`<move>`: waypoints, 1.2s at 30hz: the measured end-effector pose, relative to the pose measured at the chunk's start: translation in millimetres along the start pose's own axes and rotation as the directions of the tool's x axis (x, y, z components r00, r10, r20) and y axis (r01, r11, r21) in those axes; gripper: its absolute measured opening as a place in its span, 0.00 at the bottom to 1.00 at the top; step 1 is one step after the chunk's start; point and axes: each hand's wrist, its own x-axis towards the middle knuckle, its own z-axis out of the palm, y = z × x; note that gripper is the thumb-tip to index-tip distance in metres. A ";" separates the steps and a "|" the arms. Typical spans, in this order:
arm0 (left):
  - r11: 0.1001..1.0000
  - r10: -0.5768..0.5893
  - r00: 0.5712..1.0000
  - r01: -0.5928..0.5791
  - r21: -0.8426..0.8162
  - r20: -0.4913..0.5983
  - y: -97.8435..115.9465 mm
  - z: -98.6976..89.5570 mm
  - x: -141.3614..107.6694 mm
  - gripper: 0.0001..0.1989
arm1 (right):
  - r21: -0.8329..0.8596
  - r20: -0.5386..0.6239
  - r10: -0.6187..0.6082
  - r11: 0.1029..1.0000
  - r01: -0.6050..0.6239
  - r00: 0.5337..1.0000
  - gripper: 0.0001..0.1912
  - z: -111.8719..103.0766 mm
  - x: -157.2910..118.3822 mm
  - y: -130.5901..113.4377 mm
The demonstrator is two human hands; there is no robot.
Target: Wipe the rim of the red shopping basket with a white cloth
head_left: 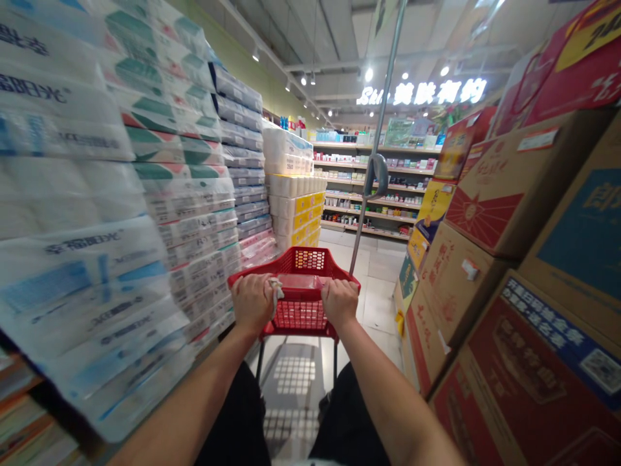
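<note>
Left hand (252,303) on the red cart rim (352,278), fingers (259,283) pinching a white cloth (276,289); right hand (339,303) curled around the rim

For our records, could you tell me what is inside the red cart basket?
A translucent reddish box lies in the red cart basket; whatever may sit beneath it is covered from view.

We are now listing, item by item: one left hand (252,303), one right hand (339,304), one red shopping cart (310,255), one white cloth (276,289), one packet (297,282), one metal pole (379,136), and at least four cardboard cartons (528,181).
</note>
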 end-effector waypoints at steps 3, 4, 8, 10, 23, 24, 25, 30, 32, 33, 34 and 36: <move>1.000 0.003 1.000 -0.003 -0.027 0.003 5.3 -0.9 -2.6 0.16 | -0.010 0.009 0.001 1.000 -0.001 1.000 0.14 0.3 -0.6 2.6; 0.999 0.004 1.000 -0.004 -0.033 0.015 6.3 -2.1 -3.3 0.16 | -0.014 0.011 0.005 1.000 -0.004 1.000 0.14 0.5 -0.9 4.0; 0.999 -0.009 0.998 0.012 -0.044 0.062 11.1 -7.5 -4.2 0.17 | -0.019 0.006 0.003 1.000 -0.003 1.000 0.14 0.3 -2.2 8.7; 0.999 -0.020 0.998 0.022 -0.045 0.060 13.5 -8.7 -3.8 0.17 | -0.016 -0.001 -0.001 1.000 0.001 1.000 0.14 -0.2 -2.3 9.6; 0.983 0.050 0.958 -0.097 0.153 0.284 -4.1 -13.9 14.8 0.20 | -0.009 -0.005 -0.029 1.000 0.029 1.000 0.13 4.6 -3.8 13.8; 0.978 0.043 0.932 -0.114 0.177 0.360 -6.0 -14.1 20.0 0.21 | -0.007 -0.006 -0.030 1.000 0.030 1.000 0.12 4.2 -3.8 13.8; 0.973 0.041 0.897 -0.136 0.186 0.441 -8.0 -13.9 25.8 0.22 | -0.007 -0.008 -0.032 0.999 0.032 0.999 0.12 3.4 -3.8 13.6; 0.973 0.099 0.732 -0.213 0.087 0.674 -20.4 -8.3 54.4 0.21 | -0.018 -0.007 -0.031 0.999 0.031 0.999 0.13 -3.4 -5.0 11.8; 0.976 0.139 0.672 -0.218 0.015 0.728 -25.2 -5.8 62.4 0.16 | -0.021 -0.005 -0.026 0.999 0.026 1.000 0.14 -6.4 -5.6 10.6; 0.976 0.168 0.640 -0.216 -0.035 0.750 -27.2 -5.0 65.4 0.14 | -0.022 -0.006 -0.026 0.999 0.025 1.000 0.15 -7.8 -5.8 10.0; 0.974 0.201 0.610 -0.208 -0.091 0.766 -28.9 -4.7 67.8 0.12 | -0.022 -0.008 -0.026 0.999 0.025 1.000 0.15 -8.9 -5.9 9.4; 0.973 0.229 0.622 -0.161 -0.163 0.749 -31.4 -5.1 70.6 0.12 | -0.022 -0.013 -0.023 1.000 0.022 1.000 0.15 -10.7 -6.0 8.7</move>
